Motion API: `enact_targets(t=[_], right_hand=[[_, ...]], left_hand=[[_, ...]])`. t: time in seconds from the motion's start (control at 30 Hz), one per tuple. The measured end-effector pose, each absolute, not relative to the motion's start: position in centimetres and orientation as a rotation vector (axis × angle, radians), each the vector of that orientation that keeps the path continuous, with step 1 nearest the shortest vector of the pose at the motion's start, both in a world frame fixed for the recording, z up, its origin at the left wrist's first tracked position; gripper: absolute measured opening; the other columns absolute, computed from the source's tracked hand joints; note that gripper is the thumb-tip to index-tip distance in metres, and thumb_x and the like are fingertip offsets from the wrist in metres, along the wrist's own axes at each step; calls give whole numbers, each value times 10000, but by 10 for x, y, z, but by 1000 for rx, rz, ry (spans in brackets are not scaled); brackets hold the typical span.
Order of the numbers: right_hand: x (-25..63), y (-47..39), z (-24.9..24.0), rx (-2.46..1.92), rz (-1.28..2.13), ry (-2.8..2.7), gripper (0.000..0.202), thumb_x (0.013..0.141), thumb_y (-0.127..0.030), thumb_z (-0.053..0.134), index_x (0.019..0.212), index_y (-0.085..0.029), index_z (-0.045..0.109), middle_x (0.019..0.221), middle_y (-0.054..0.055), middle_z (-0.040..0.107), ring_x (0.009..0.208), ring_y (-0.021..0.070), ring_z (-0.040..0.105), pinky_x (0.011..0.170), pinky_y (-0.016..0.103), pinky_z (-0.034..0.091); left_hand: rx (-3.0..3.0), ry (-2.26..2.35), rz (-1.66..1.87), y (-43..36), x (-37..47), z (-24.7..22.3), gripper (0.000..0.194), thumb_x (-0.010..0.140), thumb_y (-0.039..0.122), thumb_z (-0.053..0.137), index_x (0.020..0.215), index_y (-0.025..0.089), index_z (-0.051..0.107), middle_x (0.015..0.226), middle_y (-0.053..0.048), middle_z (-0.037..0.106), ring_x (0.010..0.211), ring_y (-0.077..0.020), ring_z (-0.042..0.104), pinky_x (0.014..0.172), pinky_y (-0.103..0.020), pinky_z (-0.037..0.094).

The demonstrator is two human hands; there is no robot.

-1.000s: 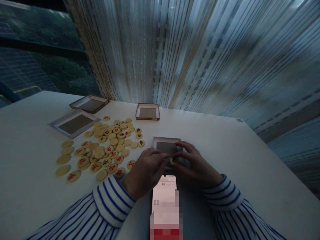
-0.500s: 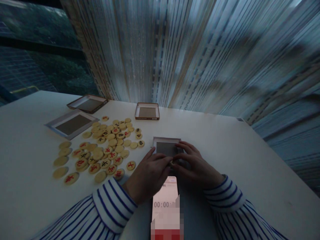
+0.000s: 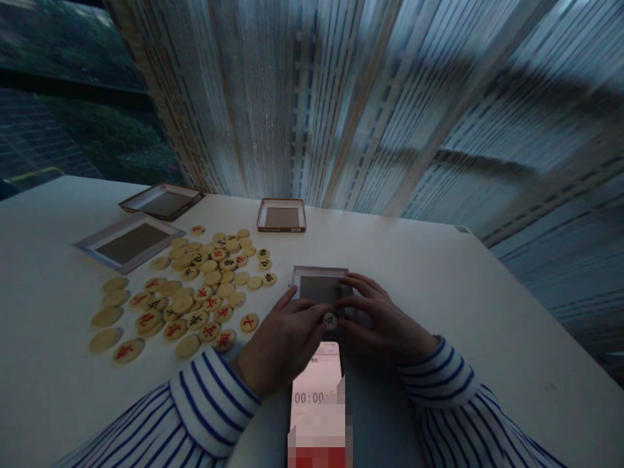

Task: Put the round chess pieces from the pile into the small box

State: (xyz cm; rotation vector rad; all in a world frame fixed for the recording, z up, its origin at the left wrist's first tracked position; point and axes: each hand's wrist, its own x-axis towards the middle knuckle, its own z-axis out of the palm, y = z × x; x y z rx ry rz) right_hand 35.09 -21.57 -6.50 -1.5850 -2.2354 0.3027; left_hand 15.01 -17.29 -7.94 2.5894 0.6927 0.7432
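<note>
A round wooden Chinese chess piece [image 3: 330, 320] with a dark character faces up in the fingers of my left hand [image 3: 287, 335], just above the near edge of a small box [image 3: 298, 279]. Close to the piece's right side is my right hand [image 3: 390, 322], its fingers apart and stretched over the box's right side. I cannot tell whether its thumb touches the piece. My hands hide part of the box, which has a pale rim and a grey floor. Many more pieces [image 3: 182, 301], some with red or black characters, some blank side up, lie loosely to the left.
Directly below the hands lies a phone [image 3: 319, 377] showing a timer. Farther back on the white table [image 3: 414, 273] are a brown-edged tray [image 3: 281, 229], another brown tray [image 3: 163, 201] and a pale tray [image 3: 110, 250]. A striped string curtain [image 3: 273, 97] hangs behind.
The piece between my fingers shows its dark character face now, where only a small part of it was visible. My right fingers stand slightly farther from it. The view has shifted a little right.
</note>
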Motion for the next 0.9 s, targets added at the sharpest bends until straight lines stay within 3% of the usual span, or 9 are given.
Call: enact_targets(t=[0.13, 0.4, 0.63, 0.9], right_hand=[[358, -218, -59, -1580, 248, -2223, 176, 784, -274, 580, 938, -217, 646, 1272, 108, 501, 1272, 285, 335, 985, 542, 324], [361, -222, -54, -1689, 244, -2270, 137, 784, -281, 587, 879, -240, 677, 1256, 102, 514, 1262, 320, 343, 964, 610, 303], [363, -220, -51, -1674, 245, -2242, 139, 782, -231, 581, 893, -206, 660, 1239, 114, 516, 1176, 265, 447, 950, 486, 390], [362, -220, -51, -1682, 273, -2242, 140, 787, -221, 571, 902, -218, 652, 1229, 106, 518, 1148, 262, 471, 919, 487, 414]], left_hand=[[2598, 683, 766, -171, 149, -83, 263, 849, 146, 448, 1093, 153, 546, 957, -77, 673, 915, -183, 620, 1025, -522, 327], [2587, 649, 798, -169, 146, -89, 284, 839, 142, 482, 1118, 167, 526, 931, -68, 665, 895, -177, 619, 1006, -526, 346], [2587, 666, 827, -170, 147, -88, 233, 842, 151, 482, 1060, 170, 560, 911, -65, 678, 872, -175, 628, 991, -526, 356], [2611, 670, 801, -172, 148, -83, 242, 856, 151, 453, 1063, 169, 578, 931, -67, 681, 912, -178, 621, 1012, -523, 337]])
